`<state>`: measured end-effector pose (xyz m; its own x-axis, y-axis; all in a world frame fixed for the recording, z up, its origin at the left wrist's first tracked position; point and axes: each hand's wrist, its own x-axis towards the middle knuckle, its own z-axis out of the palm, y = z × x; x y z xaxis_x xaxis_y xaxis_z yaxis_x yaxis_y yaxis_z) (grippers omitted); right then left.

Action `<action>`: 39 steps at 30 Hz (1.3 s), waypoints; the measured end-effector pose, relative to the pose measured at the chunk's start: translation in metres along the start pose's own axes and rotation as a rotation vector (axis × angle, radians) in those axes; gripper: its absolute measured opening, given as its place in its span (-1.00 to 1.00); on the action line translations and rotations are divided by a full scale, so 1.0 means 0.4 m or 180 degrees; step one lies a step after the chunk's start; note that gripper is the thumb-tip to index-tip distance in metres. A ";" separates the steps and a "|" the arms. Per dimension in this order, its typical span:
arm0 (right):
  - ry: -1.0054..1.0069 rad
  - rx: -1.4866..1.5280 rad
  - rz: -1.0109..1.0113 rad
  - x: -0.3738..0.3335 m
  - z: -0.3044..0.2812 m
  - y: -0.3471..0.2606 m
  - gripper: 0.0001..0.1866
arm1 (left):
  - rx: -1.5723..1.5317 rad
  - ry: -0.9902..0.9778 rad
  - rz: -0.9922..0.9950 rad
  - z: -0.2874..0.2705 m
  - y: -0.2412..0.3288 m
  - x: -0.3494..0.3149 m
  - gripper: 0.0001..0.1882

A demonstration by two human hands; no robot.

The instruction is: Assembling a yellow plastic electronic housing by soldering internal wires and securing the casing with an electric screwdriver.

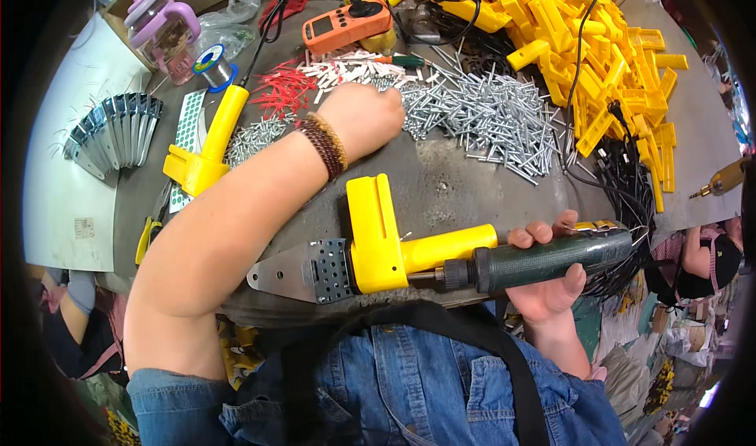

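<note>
At three o'clock from the yellow handle (pixel 376 237), a power screwdriver (pixel 524 265) is clasped by the half-curled right hand (pixel 546 298). At twelve, the left hand (pixel 361 121) is curled; its contents cannot be told.

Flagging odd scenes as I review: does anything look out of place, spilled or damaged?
Perhaps the jug beside the wire spool: drinkware seems odd on a worktable. The screws lie loose, but look heaped rather than spilled. I see no clear damage.
</note>
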<state>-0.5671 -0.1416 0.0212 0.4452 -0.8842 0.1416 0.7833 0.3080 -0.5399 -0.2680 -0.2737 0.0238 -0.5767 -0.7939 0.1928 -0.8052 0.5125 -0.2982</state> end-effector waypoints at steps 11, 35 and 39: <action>0.0146 0.0414 -0.0095 0.003 -0.012 0.018 -0.42 | -0.2461 0.0873 -0.1121 -0.193 0.185 -0.416 -0.87; 0.0278 0.0549 -0.0297 0.000 0.022 0.032 -0.44 | -0.2874 0.0925 -0.1528 -0.192 0.251 -0.453 -0.77; 0.0300 0.0530 -0.0269 -0.001 0.025 0.032 -0.45 | -0.2939 0.1113 -0.1578 -0.184 0.252 -0.452 -0.75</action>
<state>-0.5531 -0.1339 0.0225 0.3384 -0.9359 0.0979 0.8805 0.2783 -0.3837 -0.2552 -0.0544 0.0279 -0.0514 -0.9172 0.3951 -0.6672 0.3260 0.6698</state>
